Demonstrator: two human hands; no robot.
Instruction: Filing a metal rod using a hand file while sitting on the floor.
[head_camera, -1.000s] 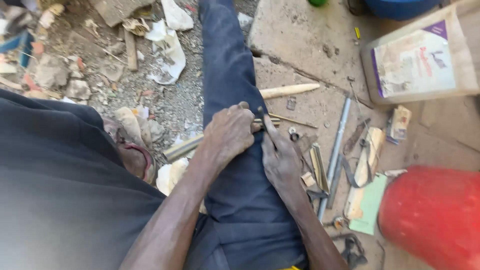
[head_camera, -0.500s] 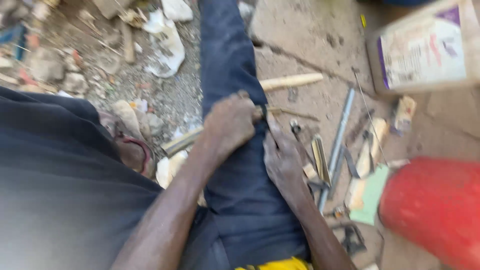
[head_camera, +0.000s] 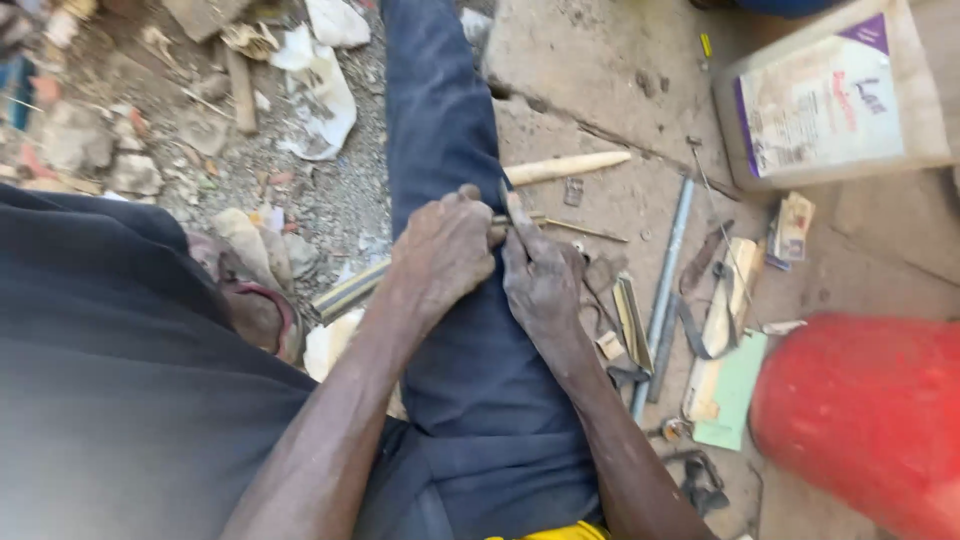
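Observation:
My left hand (head_camera: 443, 252) is clenched around a long thin metal tool (head_camera: 352, 290) that lies across my outstretched leg in dark blue trousers (head_camera: 440, 130). Its far end pokes out past my fingers toward a thin rod (head_camera: 585, 231) on the ground. My right hand (head_camera: 541, 279) rests next to the left, fingers pinching the tool's shaft just beyond the left fist. Both hands sit on my thigh. What lies under the palms is hidden.
A pale wooden handle (head_camera: 568, 166) lies past the hands. A metal pipe (head_camera: 664, 290), scrap pieces and a green card (head_camera: 735, 385) lie on the concrete at right. A red container (head_camera: 868, 420) and a plastic jerrycan (head_camera: 835, 95) stand there. Rubble and paper (head_camera: 322, 95) lie left.
The view has shifted slightly; my hands stay on the thigh gripping the tool, with the right fingers now pinched closer to the left fist.

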